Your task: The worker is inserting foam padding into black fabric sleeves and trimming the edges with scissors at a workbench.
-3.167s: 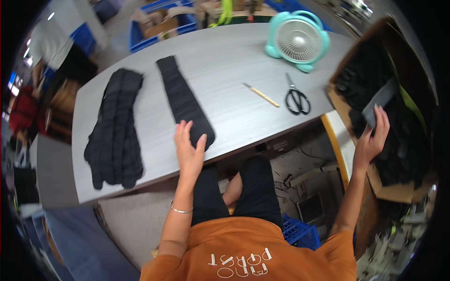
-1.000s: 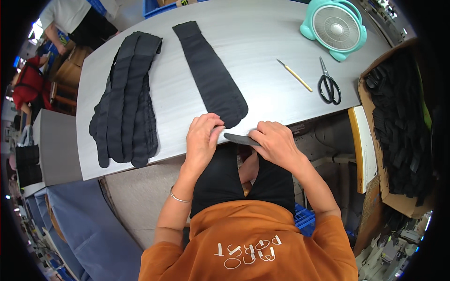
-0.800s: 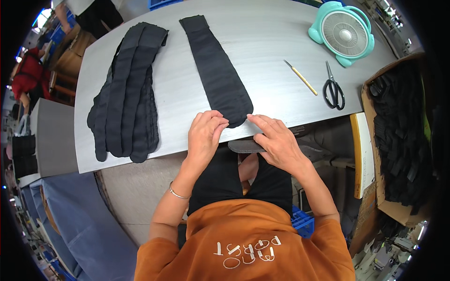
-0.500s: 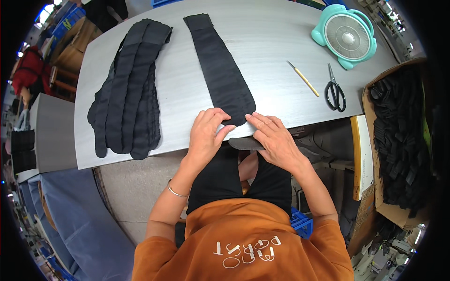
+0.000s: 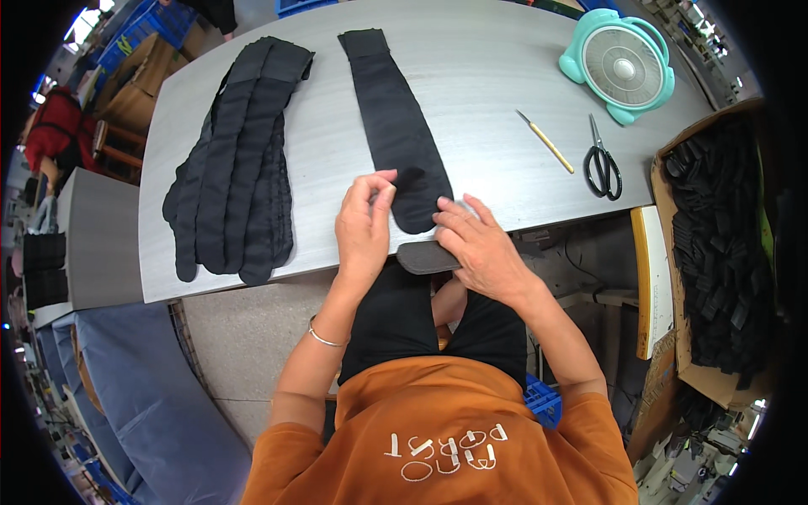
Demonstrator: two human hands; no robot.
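Note:
A long black fabric strip point(image 5: 396, 118) lies on the table, its rounded end towards me. Along the left side of that end, my left hand point(image 5: 366, 219) has thumb and forefinger pinched at the fabric's edge, beside a darker patch that looks like a lifted layer or opening. My right hand point(image 5: 475, 244) rests its fingertips on the strip's right edge. Under that palm a dark grey, round-ended flat pad point(image 5: 427, 258) juts out over the table's front edge; the thumb's grip on it is hidden. Left of the strip lies an overlapping stack of similar black strips point(image 5: 236, 160).
A wooden-handled awl point(image 5: 551, 147) and black-handled scissors point(image 5: 603, 164) lie to the right. Behind them stands a turquoise fan point(image 5: 623, 67). A cardboard box point(image 5: 694, 370) full of small black pieces is at the table's right end. Blue cloth point(image 5: 126, 387) hangs at lower left.
My left hand has moved up the strip's left edge, where a dark patch now shows. The strip's rounded end has shifted slightly left. The pad has come left and nearer me with my right hand.

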